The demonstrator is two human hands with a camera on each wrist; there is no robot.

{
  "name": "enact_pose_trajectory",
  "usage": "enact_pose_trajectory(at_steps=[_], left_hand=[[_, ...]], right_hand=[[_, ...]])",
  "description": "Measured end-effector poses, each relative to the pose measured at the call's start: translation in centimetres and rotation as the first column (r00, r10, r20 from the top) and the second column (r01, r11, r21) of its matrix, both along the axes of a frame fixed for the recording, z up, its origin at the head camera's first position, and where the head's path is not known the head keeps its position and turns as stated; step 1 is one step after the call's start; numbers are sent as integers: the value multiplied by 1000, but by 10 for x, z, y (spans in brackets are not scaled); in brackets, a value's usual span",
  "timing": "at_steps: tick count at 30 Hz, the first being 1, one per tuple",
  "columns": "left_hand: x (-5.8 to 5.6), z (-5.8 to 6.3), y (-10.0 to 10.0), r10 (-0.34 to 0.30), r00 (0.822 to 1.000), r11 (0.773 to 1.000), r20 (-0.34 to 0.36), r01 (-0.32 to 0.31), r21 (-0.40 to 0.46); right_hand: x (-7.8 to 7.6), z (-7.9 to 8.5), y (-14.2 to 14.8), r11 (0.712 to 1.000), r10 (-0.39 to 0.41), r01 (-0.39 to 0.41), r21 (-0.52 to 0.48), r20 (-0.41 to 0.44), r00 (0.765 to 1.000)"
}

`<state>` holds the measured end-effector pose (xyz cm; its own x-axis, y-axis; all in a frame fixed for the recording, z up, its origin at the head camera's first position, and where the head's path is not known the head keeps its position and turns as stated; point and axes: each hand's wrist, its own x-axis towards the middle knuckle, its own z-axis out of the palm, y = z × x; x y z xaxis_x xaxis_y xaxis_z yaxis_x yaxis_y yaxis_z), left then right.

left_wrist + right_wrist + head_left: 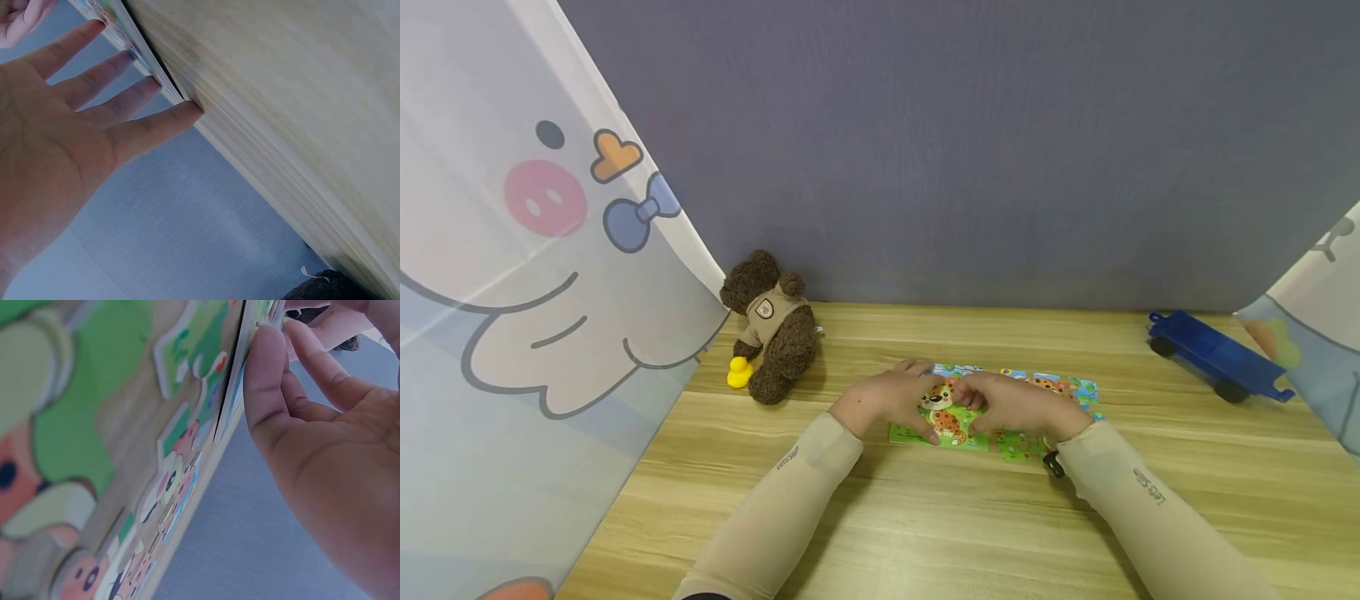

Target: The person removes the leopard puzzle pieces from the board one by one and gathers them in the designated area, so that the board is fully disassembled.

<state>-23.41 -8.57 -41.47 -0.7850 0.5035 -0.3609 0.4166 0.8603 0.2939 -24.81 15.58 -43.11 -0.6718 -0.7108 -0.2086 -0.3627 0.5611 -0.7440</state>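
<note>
A flat picture board (966, 439) with a spotted leopard cub on grass lies on the wooden table between the hands. My left hand (891, 396) is at its left side, fingers spread and fairly straight; the left wrist view shows those fingertips (150, 84) along the board's edge. Over the board's right part is my right hand (1018, 402), its thumb and forefinger extended and other fingers bent in. Its fingertips (269, 339) are right at the board's surface, with no piece visible between them. Beside the board, partly under the right wrist, lie loose jigsaw pieces (1086, 390) with leopard parts.
A brown teddy bear (790, 337) in a tan shirt sits at the back left, with a yellow rubber duck (740, 372) beside it. A blue toy wagon (1217, 354) stands at the right. A grey panel (955, 150) rises behind the table.
</note>
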Motion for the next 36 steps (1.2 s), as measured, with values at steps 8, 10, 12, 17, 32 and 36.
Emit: enact_pose_trajectory(at_steps=[8,10,12,17,32,36], left_hand=[[0,0,0,-9,1000,1000,-4,9,-6],[0,1,0,-10,1000,1000,-4,10,-8],[0,1,1,-8,1000,1000,-6,8,-13],[-1,0,0,-1,1000,1000,-13,1,-18],[0,1,0,-2,1000,1000,-16,1,-16],[1,1,0,3,1000,1000,-15,-3,-14]], right_hand=[[0,-2,-2,1000,12,-12,25,-26,1000],[0,-2,-3,999,15,-14,38,-41,999],[0,-2,-3,999,17,-15,45,-52,998],[-1,-4,-5,999,22,-20,48,-60,998],[1,-1,-8,999,47,-45,31,-76,996],[3,1,-7,998,60,-56,41,-101,993]])
